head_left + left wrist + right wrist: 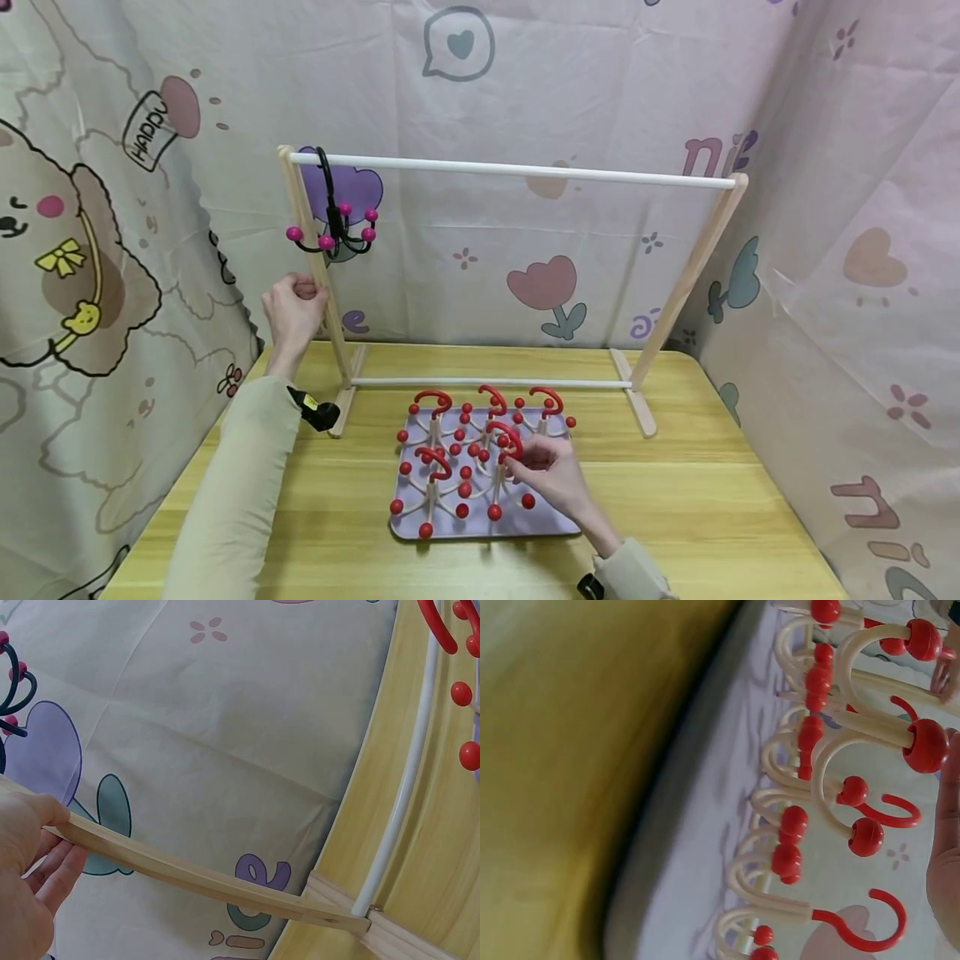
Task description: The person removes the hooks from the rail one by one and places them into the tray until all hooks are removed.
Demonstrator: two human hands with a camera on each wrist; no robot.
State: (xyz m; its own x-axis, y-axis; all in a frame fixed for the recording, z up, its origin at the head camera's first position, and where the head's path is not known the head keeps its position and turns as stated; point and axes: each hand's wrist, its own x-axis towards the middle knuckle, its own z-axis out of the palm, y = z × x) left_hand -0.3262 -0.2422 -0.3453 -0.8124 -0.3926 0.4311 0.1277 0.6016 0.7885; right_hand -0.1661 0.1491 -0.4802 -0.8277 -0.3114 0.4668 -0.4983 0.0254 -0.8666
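With its thumb and fingers, my left hand (294, 310) grips the left wooden post (337, 342) of a rack; the left wrist view shows the same hold on the post (187, 874). My right hand (553, 477) pinches a cream multi-arm hook hanger (499, 483) near its red hook, over the front right of a lilac tray (525, 523). Red balls tip the hanger's curved arms, seen large in the right wrist view. Several matching hangers (432, 496) stand on the tray, red hooks up. A black hanger with pink balls (333, 218) hangs at the bar's left end.
The rack's white top bar (510, 169) joins two wooden posts, with a thinner lower bar (487, 383) near the table. Its feet (633, 393) rest on the wooden table (697, 500). A printed curtain (465, 108) surrounds the back and sides.
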